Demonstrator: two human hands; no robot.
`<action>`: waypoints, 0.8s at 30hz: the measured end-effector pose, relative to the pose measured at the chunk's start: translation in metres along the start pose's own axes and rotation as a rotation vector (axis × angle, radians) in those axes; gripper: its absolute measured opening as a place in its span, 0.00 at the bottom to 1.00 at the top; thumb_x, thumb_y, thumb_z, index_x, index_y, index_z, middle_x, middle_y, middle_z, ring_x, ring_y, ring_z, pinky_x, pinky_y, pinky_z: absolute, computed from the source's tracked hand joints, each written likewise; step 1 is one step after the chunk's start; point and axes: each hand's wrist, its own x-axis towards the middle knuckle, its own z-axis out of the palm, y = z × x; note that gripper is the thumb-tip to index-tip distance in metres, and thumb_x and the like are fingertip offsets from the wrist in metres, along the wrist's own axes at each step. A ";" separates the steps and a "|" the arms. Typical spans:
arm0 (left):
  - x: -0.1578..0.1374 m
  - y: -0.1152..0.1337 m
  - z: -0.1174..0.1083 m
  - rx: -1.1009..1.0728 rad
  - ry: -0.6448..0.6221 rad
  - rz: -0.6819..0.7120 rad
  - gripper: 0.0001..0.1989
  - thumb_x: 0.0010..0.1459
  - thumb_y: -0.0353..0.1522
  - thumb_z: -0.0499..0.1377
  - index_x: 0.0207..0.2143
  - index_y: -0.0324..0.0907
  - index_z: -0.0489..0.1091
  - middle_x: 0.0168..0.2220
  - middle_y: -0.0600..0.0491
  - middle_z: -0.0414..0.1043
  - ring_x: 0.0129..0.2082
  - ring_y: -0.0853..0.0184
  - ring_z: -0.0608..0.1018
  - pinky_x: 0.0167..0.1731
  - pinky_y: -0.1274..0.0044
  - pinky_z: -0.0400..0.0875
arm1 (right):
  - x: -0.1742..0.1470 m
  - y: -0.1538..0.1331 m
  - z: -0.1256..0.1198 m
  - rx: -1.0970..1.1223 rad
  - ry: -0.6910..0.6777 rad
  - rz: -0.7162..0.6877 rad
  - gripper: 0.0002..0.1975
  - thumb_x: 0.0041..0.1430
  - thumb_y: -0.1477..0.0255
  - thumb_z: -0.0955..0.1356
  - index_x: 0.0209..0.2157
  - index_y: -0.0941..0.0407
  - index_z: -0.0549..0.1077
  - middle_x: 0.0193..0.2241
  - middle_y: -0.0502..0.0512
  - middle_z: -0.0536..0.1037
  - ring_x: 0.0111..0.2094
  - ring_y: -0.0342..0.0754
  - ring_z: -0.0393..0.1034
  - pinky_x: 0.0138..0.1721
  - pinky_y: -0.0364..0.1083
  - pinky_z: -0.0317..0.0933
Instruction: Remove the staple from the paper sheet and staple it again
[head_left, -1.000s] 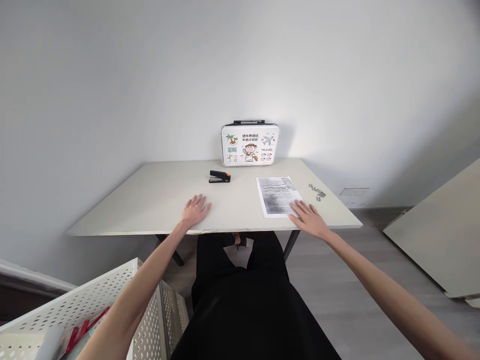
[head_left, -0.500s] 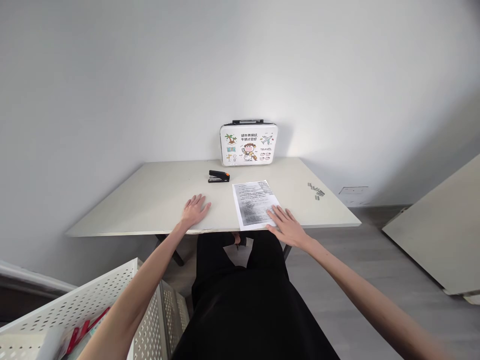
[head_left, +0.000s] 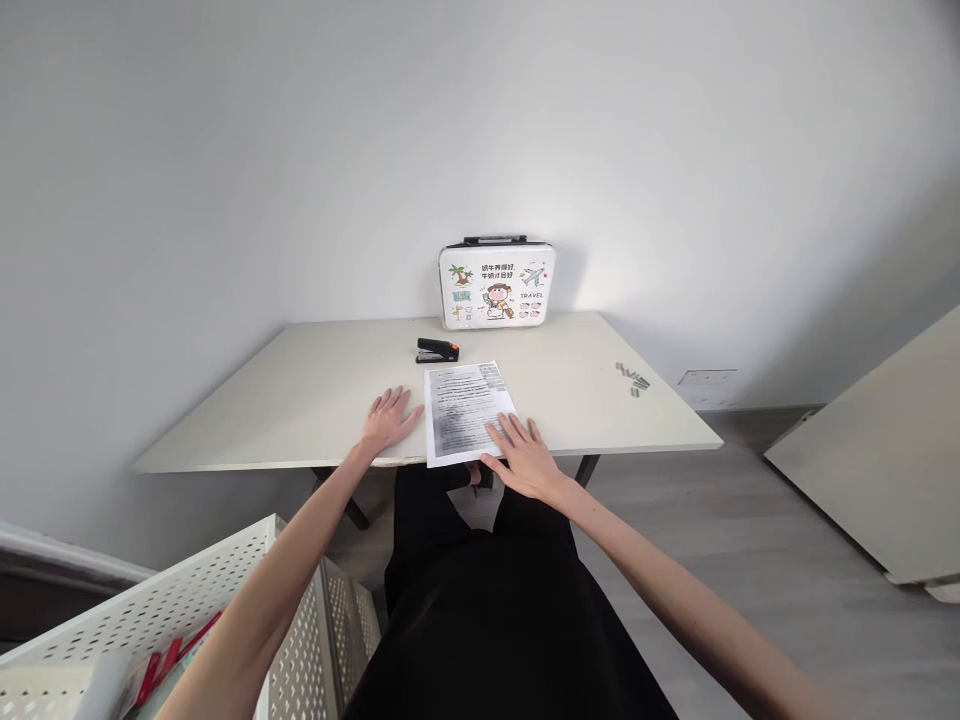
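Observation:
A printed sheet of paper lies near the front of the white table, its lower edge reaching slightly past the table edge. Flat on its lower right corner rests my right hand, fingers spread. My left hand lies open on the tabletop, its thumb close to the paper's left edge. A black stapler with an orange part sits behind the paper. Several strips of staples are scattered at the table's right side.
A white case with cartoon prints stands against the wall at the back. At lower left is a white perforated basket with red items inside. A pale panel stands on the floor at right.
The paper has slid left along the table under my right hand, which moved with it. My left hand has stayed in place.

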 end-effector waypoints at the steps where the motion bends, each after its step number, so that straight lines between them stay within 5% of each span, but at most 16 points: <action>1: 0.000 0.001 -0.001 0.002 0.000 0.000 0.40 0.71 0.57 0.42 0.73 0.41 0.58 0.75 0.45 0.51 0.76 0.51 0.52 0.73 0.59 0.46 | 0.002 -0.005 -0.001 0.015 -0.001 -0.001 0.43 0.71 0.41 0.47 0.76 0.53 0.50 0.77 0.58 0.43 0.77 0.62 0.34 0.74 0.68 0.29; 7: -0.001 0.001 -0.002 0.002 -0.010 0.005 0.40 0.70 0.57 0.43 0.73 0.41 0.57 0.75 0.45 0.51 0.76 0.52 0.52 0.73 0.59 0.45 | 0.010 0.001 -0.019 0.265 -0.018 -0.071 0.36 0.75 0.47 0.48 0.70 0.48 0.66 0.73 0.54 0.60 0.75 0.59 0.49 0.73 0.65 0.41; 11: -0.001 -0.001 -0.003 -0.005 -0.007 0.012 0.36 0.72 0.52 0.44 0.72 0.42 0.59 0.75 0.46 0.52 0.76 0.53 0.53 0.73 0.60 0.46 | 0.012 0.043 -0.029 0.519 0.182 -0.073 0.28 0.76 0.51 0.55 0.62 0.47 0.74 0.64 0.54 0.75 0.66 0.55 0.66 0.68 0.57 0.58; 17: -0.001 -0.002 -0.003 -0.022 0.006 0.020 0.31 0.74 0.44 0.43 0.73 0.44 0.59 0.75 0.48 0.54 0.76 0.55 0.54 0.73 0.61 0.47 | 0.015 0.100 -0.026 0.555 0.392 0.160 0.24 0.71 0.52 0.59 0.47 0.53 0.79 0.51 0.63 0.82 0.50 0.57 0.78 0.53 0.56 0.70; 24: -0.002 -0.003 -0.003 -0.057 0.024 0.006 0.29 0.74 0.47 0.43 0.70 0.49 0.64 0.75 0.53 0.54 0.75 0.57 0.54 0.73 0.62 0.47 | 0.017 0.100 -0.014 0.572 0.432 0.230 0.19 0.68 0.55 0.63 0.41 0.53 0.79 0.44 0.60 0.85 0.43 0.55 0.79 0.47 0.52 0.71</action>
